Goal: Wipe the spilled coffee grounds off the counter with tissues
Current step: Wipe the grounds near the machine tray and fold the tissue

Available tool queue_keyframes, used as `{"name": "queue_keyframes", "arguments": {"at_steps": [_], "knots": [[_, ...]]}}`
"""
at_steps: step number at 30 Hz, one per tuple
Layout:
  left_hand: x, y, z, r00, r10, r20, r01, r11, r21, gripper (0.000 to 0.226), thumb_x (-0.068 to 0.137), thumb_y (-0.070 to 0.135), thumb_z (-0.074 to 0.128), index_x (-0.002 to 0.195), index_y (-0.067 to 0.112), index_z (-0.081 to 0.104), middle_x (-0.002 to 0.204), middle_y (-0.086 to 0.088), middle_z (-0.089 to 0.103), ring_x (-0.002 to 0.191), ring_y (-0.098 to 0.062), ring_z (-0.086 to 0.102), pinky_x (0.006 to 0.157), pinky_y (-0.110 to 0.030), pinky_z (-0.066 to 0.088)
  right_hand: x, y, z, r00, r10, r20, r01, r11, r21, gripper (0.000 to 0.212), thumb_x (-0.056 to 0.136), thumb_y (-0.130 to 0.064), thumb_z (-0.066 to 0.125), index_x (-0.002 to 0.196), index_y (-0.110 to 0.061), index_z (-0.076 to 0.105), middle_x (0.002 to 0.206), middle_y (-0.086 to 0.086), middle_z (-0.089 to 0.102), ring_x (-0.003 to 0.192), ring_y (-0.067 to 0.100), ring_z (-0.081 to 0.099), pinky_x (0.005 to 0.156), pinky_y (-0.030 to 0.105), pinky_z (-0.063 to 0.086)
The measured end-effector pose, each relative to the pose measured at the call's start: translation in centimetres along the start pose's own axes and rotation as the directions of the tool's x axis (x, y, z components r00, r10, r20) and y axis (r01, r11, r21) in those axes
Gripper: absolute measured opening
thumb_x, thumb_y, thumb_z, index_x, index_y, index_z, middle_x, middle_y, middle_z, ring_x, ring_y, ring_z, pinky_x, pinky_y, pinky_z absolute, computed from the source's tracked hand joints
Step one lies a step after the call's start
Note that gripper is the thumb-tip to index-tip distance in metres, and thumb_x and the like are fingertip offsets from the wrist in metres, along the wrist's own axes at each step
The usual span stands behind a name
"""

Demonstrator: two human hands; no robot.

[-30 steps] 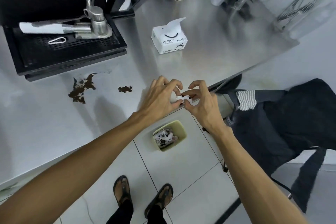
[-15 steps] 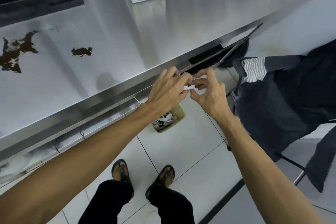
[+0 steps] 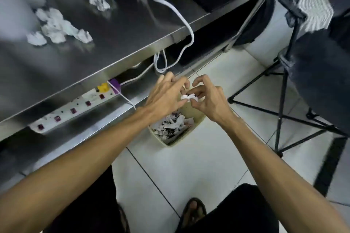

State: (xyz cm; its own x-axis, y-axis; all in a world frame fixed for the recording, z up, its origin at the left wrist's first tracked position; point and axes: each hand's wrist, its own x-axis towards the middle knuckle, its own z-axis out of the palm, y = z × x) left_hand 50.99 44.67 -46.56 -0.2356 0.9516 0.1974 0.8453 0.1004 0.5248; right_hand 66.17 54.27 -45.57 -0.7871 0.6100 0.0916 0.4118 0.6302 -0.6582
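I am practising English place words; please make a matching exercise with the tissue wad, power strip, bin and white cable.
1 tissue wad
2 power strip
3 bin
4 white cable

a on the floor
b pinched between left hand and right hand
c hangs over the steel shelf edge
d lies on the ledge under that shelf

Pairs: 1-b, 2-d, 3-a, 4-c

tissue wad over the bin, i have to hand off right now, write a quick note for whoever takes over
Left hand and right hand both pinch the tissue wad, held above the bin on the floor.
Done: stained tissues already lie in the bin.
Left: drop this wad in; the counter spill is out of view, so check it and wipe again if needed.
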Motion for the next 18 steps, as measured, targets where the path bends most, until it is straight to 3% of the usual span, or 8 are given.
{"name": "queue_keyframes", "arguments": {"at_steps": [3,7,12,14,18], "knots": [[-0.5,-3.8,4.5,0.996,0.033,0.079,-0.039,0.996,0.079,0.040,0.080,0.038,0.073,0.111,0.031,0.050,0.099,0.004,0.045,0.088,-0.013,0.036,0.069,-0.031,0.044,0.4,4.4,4.6,0.998,0.012,0.054,-0.012,1.000,-0.002,0.045,0.075,-0.006,0.073,0.106,-0.017,0.042,0.093,-0.008,0.074,0.075,0.015,0.065,0.071,0.029,0.054],[-1.0,-6.6,7.7,0.980,0.078,0.184,-0.109,0.980,0.167,0.043,0.083,0.044,0.070,0.118,0.032,0.047,0.096,0.001,0.036,0.085,-0.015,0.031,0.063,-0.028,0.027,0.9,7.6,8.2,0.993,0.022,0.117,-0.014,0.997,-0.071,0.047,0.070,-0.014,0.079,0.103,-0.017,0.047,0.094,-0.005,0.074,0.082,0.010,0.069,0.074,0.025,0.055],[-1.5,-8.2,8.4,0.962,0.083,0.260,-0.142,0.966,0.217,0.042,0.085,0.046,0.067,0.121,0.029,0.055,0.092,0.000,0.039,0.084,-0.017,0.035,0.065,-0.030,0.024,1.1,9.2,10.2,0.971,0.112,0.209,-0.066,0.974,-0.218,0.047,0.068,-0.022,0.082,0.105,-0.021,0.053,0.093,-0.005,0.073,0.083,0.015,0.069,0.075,0.035,0.057],[-1.7,-8.9,8.8,0.957,0.082,0.277,-0.146,0.965,0.218,0.034,0.088,0.043,0.065,0.116,0.024,0.059,0.091,0.001,0.039,0.084,-0.017,0.035,0.067,-0.031,0.022,1.2,9.1,10.3,0.956,0.150,0.253,-0.087,0.966,-0.242,0.039,0.072,-0.021,0.080,0.105,-0.019,0.059,0.090,-0.008,0.070,0.085,0.015,0.069,0.074,0.027,0.055],[-1.5,-9.9,9.7,0.964,0.034,0.265,-0.082,0.981,0.175,0.014,0.088,0.036,0.059,0.084,0.023,0.056,0.085,0.008,0.033,0.081,-0.014,0.032,0.068,-0.032,0.032,1.6,9.3,10.6,0.947,0.138,0.290,-0.052,0.957,-0.286,0.030,0.080,-0.024,0.073,0.108,-0.016,0.067,0.113,-0.004,0.072,0.085,0.010,0.070,0.062,0.007,0.045]]}}
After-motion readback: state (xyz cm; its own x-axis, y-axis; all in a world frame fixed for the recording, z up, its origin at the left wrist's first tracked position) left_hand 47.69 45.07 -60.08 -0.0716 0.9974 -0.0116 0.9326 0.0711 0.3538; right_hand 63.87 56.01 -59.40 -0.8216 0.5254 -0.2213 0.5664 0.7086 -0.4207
